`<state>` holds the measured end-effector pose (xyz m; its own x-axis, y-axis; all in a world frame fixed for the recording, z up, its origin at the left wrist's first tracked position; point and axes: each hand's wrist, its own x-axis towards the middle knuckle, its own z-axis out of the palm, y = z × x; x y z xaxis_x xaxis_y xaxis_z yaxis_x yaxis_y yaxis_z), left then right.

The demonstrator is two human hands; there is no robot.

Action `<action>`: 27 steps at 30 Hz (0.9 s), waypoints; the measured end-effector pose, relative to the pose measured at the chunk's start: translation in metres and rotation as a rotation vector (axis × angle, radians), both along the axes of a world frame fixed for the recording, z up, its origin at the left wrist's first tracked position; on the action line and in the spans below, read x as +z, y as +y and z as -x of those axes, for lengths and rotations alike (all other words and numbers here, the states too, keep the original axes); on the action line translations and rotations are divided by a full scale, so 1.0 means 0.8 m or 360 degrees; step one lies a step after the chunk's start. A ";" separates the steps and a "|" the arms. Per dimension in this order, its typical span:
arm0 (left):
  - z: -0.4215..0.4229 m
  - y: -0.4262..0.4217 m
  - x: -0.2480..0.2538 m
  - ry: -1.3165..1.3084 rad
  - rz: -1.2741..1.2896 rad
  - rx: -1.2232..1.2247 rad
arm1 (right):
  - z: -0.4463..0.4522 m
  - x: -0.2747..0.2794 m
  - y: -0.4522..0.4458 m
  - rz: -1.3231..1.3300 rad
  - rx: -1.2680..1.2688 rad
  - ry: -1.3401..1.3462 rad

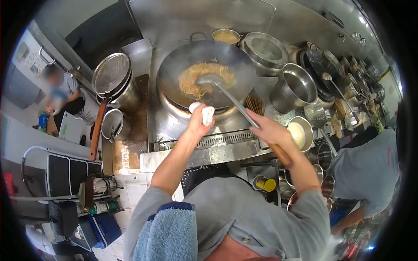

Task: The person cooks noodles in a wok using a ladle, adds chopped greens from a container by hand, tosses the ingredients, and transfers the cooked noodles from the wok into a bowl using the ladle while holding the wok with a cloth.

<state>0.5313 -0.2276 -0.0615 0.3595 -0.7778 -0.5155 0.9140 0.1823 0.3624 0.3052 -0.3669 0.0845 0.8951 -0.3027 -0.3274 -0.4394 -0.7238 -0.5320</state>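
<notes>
A large dark wok (170, 65) sits on the stove, with brown noodles (191, 78) in it and steam above. My left hand (201, 119) is closed on a folded white cloth (208, 115) at the wok's near edge. Wrapped round the long handle of a metal ladle (233, 99) is my right hand (272, 129), to the right of the wok. The ladle's bowl rests among the noodles, and its wooden handle end sticks out below the hand.
Strainers over pots (111, 74) stand left of the wok. On the right are a deep steel pot (294, 87), a bowl of pale liquid (300, 132) and a bamboo brush (255, 105). People are at the far right (365, 169) and far left (72, 95).
</notes>
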 end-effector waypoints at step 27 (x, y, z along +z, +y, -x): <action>-0.026 -0.007 0.013 -0.0227 -0.0132 -0.0051 | -0.120 -0.116 -0.033 -0.1534 -0.0590 -0.0846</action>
<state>0.5524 -0.2333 -0.0510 0.4092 -0.7470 -0.5239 0.8571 0.1178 0.5015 0.4014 -0.3932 -0.0085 0.8976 -0.4048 -0.1745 -0.0956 0.2077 -0.9735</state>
